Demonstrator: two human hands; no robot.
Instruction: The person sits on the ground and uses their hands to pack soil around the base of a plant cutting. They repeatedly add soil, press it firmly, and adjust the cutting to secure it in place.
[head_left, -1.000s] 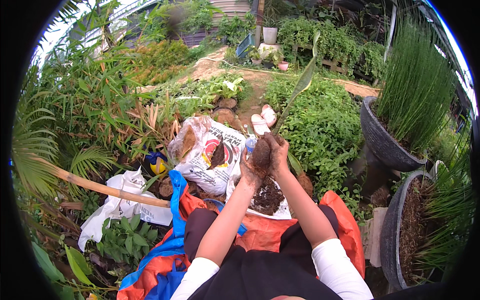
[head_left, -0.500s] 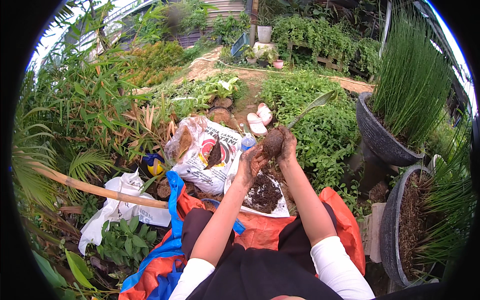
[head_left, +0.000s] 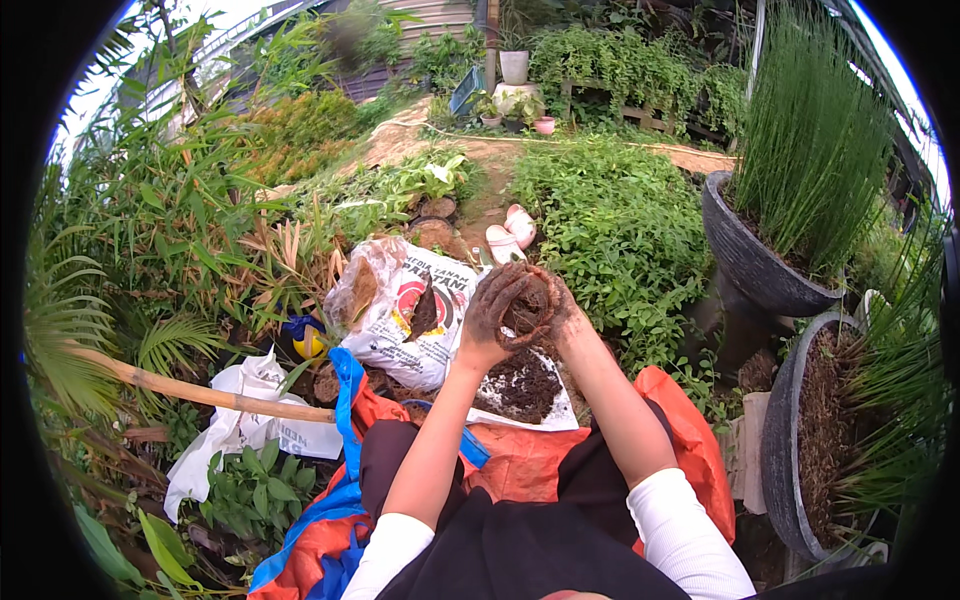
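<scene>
In front of me, above a white sheet (head_left: pixel 565 418) with dark soil (head_left: pixel 520 385) on it, I hold up a round, brown root ball (head_left: pixel 528 308). One rounded, fibrous side of it is turned toward me. My left hand (head_left: pixel 488 312), smeared with soil, is wrapped round its left side. On the other side, my right hand (head_left: pixel 568 312) cups it, fingers partly hidden behind. The plant's leaf does not show from this angle.
Behind the sheet lies a torn white bag (head_left: pixel 430 350) of planting mix. Pink clogs (head_left: pixel 512 236) lie beyond it. A wooden handle (head_left: pixel 215 398) reaches in from the left. Large dark pots (head_left: pixel 790 440) stand at right. An orange and blue tarp (head_left: pixel 525 465) spreads around my legs.
Both hands have tilted the root ball, turning its rounded side toward me and moving it slightly left. The long green leaf that pointed up to the right has gone out of sight.
</scene>
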